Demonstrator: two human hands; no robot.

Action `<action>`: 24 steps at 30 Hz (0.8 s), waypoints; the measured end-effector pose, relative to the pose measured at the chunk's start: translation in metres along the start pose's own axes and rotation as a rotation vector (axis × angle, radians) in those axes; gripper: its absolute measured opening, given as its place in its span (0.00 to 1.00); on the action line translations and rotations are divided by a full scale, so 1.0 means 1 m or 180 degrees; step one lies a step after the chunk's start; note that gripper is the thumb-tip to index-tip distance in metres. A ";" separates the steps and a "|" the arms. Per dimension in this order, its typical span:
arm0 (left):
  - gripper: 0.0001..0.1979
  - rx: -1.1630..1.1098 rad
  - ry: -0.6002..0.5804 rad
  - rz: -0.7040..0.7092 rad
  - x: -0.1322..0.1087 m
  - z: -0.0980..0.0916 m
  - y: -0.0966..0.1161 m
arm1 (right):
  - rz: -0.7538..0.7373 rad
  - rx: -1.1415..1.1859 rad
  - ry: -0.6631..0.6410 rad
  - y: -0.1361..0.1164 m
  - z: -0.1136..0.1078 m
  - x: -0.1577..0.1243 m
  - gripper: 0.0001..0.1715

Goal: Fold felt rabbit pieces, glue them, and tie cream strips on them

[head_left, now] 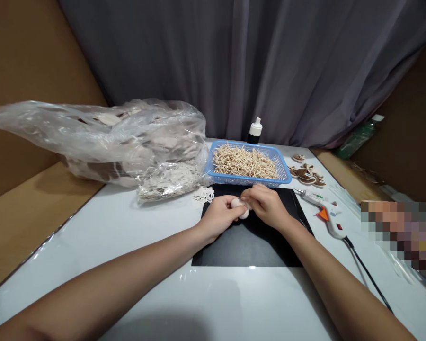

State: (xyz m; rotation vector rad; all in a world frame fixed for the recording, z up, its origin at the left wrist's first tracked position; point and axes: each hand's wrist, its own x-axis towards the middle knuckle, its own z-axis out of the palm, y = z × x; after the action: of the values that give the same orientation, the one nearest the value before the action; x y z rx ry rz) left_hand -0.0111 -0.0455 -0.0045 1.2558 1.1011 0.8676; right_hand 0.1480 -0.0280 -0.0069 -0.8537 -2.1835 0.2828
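Observation:
A small white, rounded, soft-looking piece is held above a black mat. My left hand is closed around its left side, with the thumb pressed across the front. My right hand has its fingers bent and pinched at the right edge of the same piece; the fingertips partly hide what they grip. Just left of the mat lies a white cut-out piece with a lacy outline.
Behind the mat stands a blue basket of short pale sticks, with a white-capped bottle beyond. Large plastic bags fill the back left. To the right lie a glue gun with its cord and several brown-and-white pieces.

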 end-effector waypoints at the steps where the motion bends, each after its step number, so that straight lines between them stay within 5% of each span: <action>1: 0.03 0.0025 0.0006 0.0004 0.000 0.000 0.000 | 0.0027 0.0015 -0.0007 0.000 0.000 0.000 0.09; 16: 0.11 -0.0012 -0.0424 0.0196 0.002 -0.004 -0.002 | 0.0514 0.0352 -0.0178 0.007 -0.016 0.002 0.09; 24: 0.11 -0.0556 -0.0119 0.0606 0.003 -0.007 0.000 | 0.0508 0.0522 -0.0025 0.005 -0.008 0.001 0.10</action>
State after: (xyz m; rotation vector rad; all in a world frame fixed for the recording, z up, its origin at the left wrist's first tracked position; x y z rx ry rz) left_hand -0.0166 -0.0407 -0.0046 1.2386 0.8658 1.0561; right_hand 0.1560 -0.0240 -0.0037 -0.9356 -2.0694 0.5370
